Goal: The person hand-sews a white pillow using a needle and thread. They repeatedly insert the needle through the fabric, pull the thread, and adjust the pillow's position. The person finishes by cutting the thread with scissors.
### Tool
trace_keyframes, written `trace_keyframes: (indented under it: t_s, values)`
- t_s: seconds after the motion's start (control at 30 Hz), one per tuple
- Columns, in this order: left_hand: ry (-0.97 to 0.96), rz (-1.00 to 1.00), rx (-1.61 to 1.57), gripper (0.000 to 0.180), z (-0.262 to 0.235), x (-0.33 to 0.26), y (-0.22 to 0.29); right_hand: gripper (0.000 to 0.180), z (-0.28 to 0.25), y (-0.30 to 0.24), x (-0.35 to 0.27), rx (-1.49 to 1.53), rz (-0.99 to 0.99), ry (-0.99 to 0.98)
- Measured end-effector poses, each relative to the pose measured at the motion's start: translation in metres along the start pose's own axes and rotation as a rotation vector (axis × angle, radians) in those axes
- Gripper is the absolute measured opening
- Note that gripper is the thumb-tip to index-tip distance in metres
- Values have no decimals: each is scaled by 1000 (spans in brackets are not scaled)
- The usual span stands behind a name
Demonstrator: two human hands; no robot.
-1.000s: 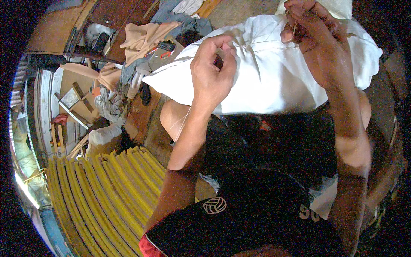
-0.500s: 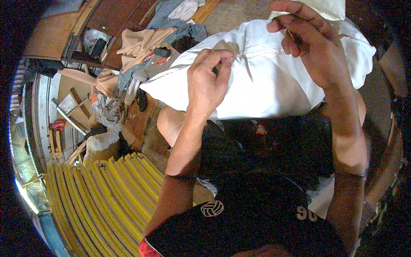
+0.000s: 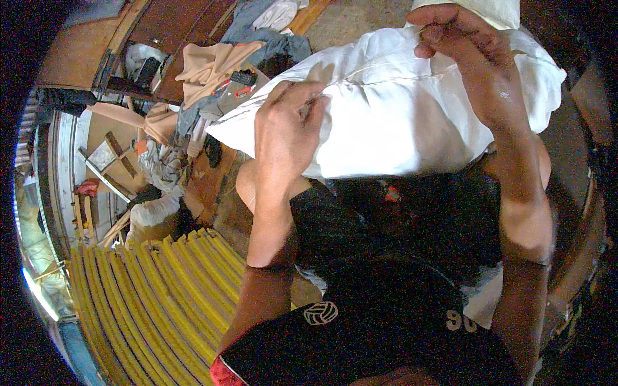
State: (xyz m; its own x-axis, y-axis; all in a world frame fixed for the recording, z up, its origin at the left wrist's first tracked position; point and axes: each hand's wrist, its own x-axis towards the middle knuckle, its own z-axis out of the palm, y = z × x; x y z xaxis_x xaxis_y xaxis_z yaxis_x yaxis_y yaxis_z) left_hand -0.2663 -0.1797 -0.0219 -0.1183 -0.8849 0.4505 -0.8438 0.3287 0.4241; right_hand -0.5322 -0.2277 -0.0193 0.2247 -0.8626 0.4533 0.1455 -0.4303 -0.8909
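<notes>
Across the person's lap lies a white cushion (image 3: 380, 135), plump and wide, resting over both bare knees. Its long axis runs from left to right, tipping slightly so that the right end sits farther from the body. One corner narrows to a sharp point aimed left, while the other end is blunter and creased. A puckered seam (image 3: 399, 80) follows that same long axis along the upper face.

The left hand (image 3: 283, 132) is over the left part of the cushion, back turned up, with thumb and forefinger bent toward each other beside the seam. Whether those fingers grasp anything, I cannot tell. Over the far right part is the right hand (image 3: 479, 71), its fingers curled with the tips pointing left; from where I stand I cannot tell if they are clenched on something or released.

Beyond the right hand, a second pale cushion (image 3: 508, 11) shows at the far edge. Near the left corner, past its point, a peach cloth (image 3: 212, 67) is heaped beside a small red thing (image 3: 243, 91), with blue-grey cloth (image 3: 286, 48) behind. Yellow slats (image 3: 148, 302) spread to the person's left, near the black shirt (image 3: 386, 309).
</notes>
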Motion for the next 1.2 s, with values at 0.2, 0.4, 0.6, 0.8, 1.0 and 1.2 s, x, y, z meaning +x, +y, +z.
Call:
trace_keyframes:
  t_s: [0.2,0.4,0.6,0.8,1.0,1.2]
  values:
    - [66,56,190,10,-31,-12,-12,24,30,11,-11,-493,-22,-46]
    - [115,-16,60,6,-40,-43,-10,24,54,29,-18,-585,-39,-56]
    - [156,-132,-27,5,-21,-64,-12,20,52,34,-17,-670,5,-163]
    - [158,-64,-59,12,-6,-68,-21,24,39,40,-11,-294,-24,-14]
    - [248,90,-53,27,-5,-56,0,20,35,39,-9,-82,291,-101]
    - [154,260,-108,22,6,-3,7,22,36,39,-10,5,312,-150]
